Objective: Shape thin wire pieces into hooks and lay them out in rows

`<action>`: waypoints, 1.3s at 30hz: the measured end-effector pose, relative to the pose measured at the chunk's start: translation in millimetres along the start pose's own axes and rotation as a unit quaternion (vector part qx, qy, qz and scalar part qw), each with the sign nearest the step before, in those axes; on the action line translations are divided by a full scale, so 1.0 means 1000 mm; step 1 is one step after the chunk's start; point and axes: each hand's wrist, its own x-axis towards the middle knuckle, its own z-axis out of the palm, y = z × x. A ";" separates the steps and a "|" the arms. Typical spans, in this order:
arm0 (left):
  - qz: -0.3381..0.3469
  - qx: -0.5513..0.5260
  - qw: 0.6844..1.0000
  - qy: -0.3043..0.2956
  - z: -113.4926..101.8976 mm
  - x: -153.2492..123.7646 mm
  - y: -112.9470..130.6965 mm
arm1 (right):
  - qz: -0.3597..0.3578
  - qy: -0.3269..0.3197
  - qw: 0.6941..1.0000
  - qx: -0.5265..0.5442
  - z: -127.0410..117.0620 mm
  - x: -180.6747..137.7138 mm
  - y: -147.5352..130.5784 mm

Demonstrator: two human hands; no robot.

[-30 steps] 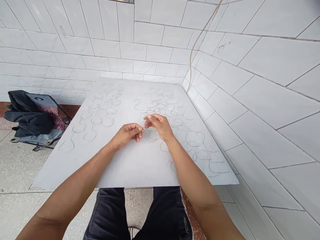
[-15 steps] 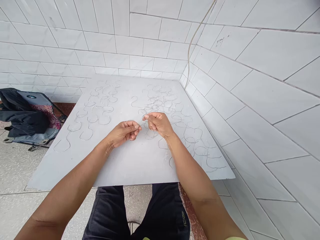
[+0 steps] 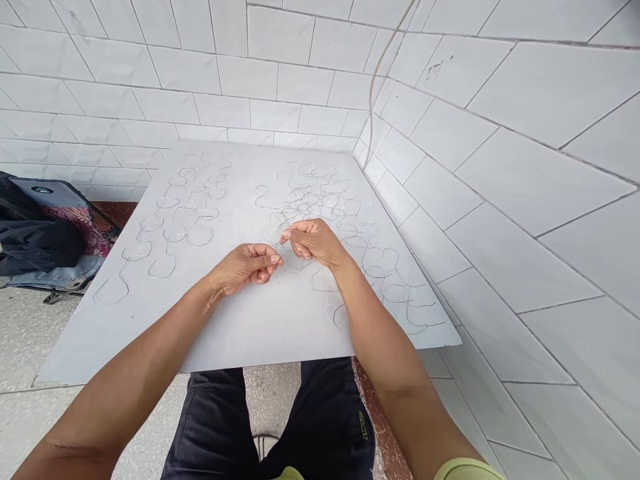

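Note:
My left hand (image 3: 247, 265) and my right hand (image 3: 313, 241) meet over the middle of a white board (image 3: 250, 320), fingers pinched on the two ends of one thin bent wire piece (image 3: 273, 246). A tangled heap of similar wire pieces (image 3: 340, 213) lies under and beyond my right hand, trailing toward the board's right edge. Several wire pieces in neat rows (image 3: 175, 207) lie on the board's left half, apart from my hands.
White tiled walls close off the far side and the right side. A cable (image 3: 373, 100) hangs down the corner. A folding chair with dark clothes (image 3: 45, 233) stands on the floor at left. My legs in dark trousers (image 3: 270, 427) are below the board.
My hands have stayed together on the wire, with small finger shifts. The view has tilted a little, so the board and chair sit lower and further left.

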 end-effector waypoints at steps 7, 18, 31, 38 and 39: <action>-0.039 0.052 0.998 -0.007 0.000 -0.002 0.003 | 0.028 -0.031 0.995 -0.086 -0.003 -0.004 -0.007; -0.071 0.116 0.991 -0.013 -0.003 -0.002 0.003 | 0.073 -0.053 0.986 -0.142 -0.006 -0.009 -0.012; -0.038 0.060 0.997 0.030 -0.010 -0.002 0.009 | 0.022 -0.038 0.996 -0.080 -0.016 -0.004 -0.005; -0.097 0.033 0.995 0.004 0.001 0.000 0.003 | 0.027 -0.047 0.995 -0.081 -0.015 -0.005 -0.005; -0.098 0.038 0.994 0.005 0.002 0.000 0.003 | 0.030 -0.052 0.995 -0.082 -0.015 -0.005 -0.004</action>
